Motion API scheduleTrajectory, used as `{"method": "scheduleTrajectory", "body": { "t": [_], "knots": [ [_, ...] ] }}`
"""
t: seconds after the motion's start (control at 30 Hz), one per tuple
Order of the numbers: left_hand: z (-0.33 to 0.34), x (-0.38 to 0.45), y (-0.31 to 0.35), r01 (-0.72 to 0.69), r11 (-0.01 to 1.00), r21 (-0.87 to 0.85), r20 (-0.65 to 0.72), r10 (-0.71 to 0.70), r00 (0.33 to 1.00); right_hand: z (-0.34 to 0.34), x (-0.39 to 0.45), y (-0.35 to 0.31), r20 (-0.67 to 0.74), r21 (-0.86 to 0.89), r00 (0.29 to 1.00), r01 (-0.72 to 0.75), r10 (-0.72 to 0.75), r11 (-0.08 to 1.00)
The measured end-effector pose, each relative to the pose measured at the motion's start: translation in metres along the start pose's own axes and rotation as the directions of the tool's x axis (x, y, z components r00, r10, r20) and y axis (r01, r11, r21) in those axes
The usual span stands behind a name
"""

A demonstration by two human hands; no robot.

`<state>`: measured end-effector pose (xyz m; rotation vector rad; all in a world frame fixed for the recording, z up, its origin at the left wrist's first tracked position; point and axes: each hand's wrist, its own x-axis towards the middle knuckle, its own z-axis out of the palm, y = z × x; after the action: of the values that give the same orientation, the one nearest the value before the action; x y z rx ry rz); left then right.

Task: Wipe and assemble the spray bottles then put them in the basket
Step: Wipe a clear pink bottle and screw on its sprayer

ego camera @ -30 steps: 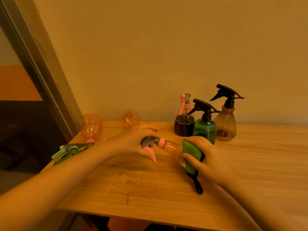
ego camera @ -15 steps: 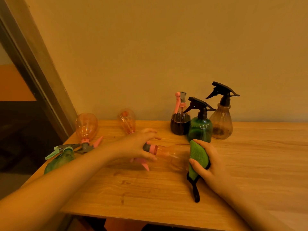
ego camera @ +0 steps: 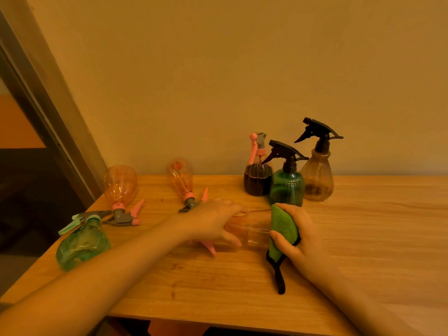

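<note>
A clear orange spray bottle (ego camera: 252, 231) lies sideways above the wooden table (ego camera: 363, 251), held between both hands. My left hand (ego camera: 213, 221) grips its neck end, and the pink trigger (ego camera: 208, 247) pokes out below the fingers. My right hand (ego camera: 300, 235) holds a green cloth (ego camera: 282, 229) wrapped over the bottle's base; a black loop (ego camera: 278, 275) hangs from the cloth. No basket is in view.
Three upright bottles stand by the wall: a dark one with a pink sprayer (ego camera: 257, 175), a green one (ego camera: 287, 187) and a brownish one (ego camera: 316, 175). Two orange bottles (ego camera: 120, 187) (ego camera: 180, 178) and a green bottle (ego camera: 82, 243) lie at the left, near the table edge.
My left hand has slid from the sprayer head further along the bottle toward the cloth, covering the neck. My right hand keeps the cloth on the base. The view has shifted left and down.
</note>
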<state>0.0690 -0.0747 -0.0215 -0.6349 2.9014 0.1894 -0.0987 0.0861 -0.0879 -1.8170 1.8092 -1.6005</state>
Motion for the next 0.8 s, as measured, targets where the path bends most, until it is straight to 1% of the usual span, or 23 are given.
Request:
{"method": "scheduleTrajectory", "body": {
  "t": [0.07,0.1,0.23,0.33,0.43,0.57,0.67,0.8],
  "knots": [
    [-0.001,-0.001,0.006,0.018,1.0,0.026,-0.025,-0.018,1.0,0.0,0.0,0.0,-0.002,0.005,1.0,-0.003,0.003,1.0],
    [-0.002,-0.001,0.009,0.009,1.0,0.009,-0.045,-0.008,0.999,0.0,0.0,0.0,-0.003,0.004,1.0,-0.002,0.002,1.0],
    [-0.007,0.0,0.027,-0.091,0.985,-0.144,-0.119,0.074,0.99,0.001,0.0,0.0,-0.005,0.009,1.0,-0.002,0.002,1.0],
    [-0.005,0.002,0.036,-0.088,0.961,-0.263,-0.106,0.062,0.992,0.001,-0.001,0.002,0.02,0.022,1.0,-0.01,0.009,1.0],
    [-0.002,0.003,0.042,-0.1,0.949,-0.3,-0.153,0.055,0.987,0.0,-0.001,0.003,0.049,0.049,0.998,-0.05,0.048,0.998],
    [-0.002,0.002,0.041,-0.101,0.942,-0.32,-0.197,0.038,0.98,-0.001,-0.002,0.007,0.043,0.065,0.995,-0.092,0.089,0.994],
    [-0.008,-0.002,0.035,-0.096,0.938,-0.333,-0.232,0.017,0.973,-0.001,0.0,0.007,0.005,0.098,0.991,-0.137,0.137,0.986],
    [-0.024,-0.007,0.028,-0.13,0.916,-0.379,-0.357,-0.015,0.934,0.0,0.013,-0.004,-0.116,0.1,0.984,-0.123,0.134,0.987]
  ]
}}
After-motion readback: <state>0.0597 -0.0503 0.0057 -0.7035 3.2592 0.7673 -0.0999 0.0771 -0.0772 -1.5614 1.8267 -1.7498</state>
